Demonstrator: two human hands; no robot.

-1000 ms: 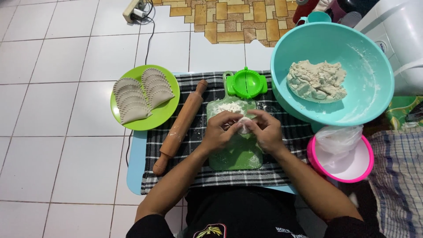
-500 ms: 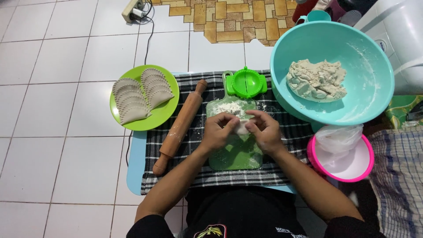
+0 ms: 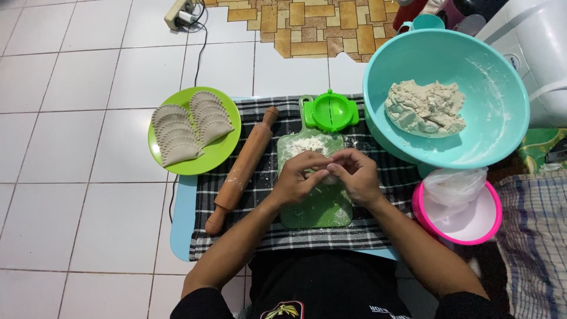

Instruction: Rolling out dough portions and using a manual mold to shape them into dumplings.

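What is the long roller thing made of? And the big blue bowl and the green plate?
The rolling pin looks like bare wood: matte brown with turned handles. The big bowl seems to be plastic: smooth, evenly turquoise, faintly shiny under its flour dust. The green plate also looks plastic: bright, uniform lime, thin rim.

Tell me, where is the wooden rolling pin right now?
The rolling pin lies slanted on the checked cloth, between the green plate and the green board.

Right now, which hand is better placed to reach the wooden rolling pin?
Probably the left hand: the rolling pin lies just to its left on the checked cloth, with nothing between. The right hand would have to cross over it.
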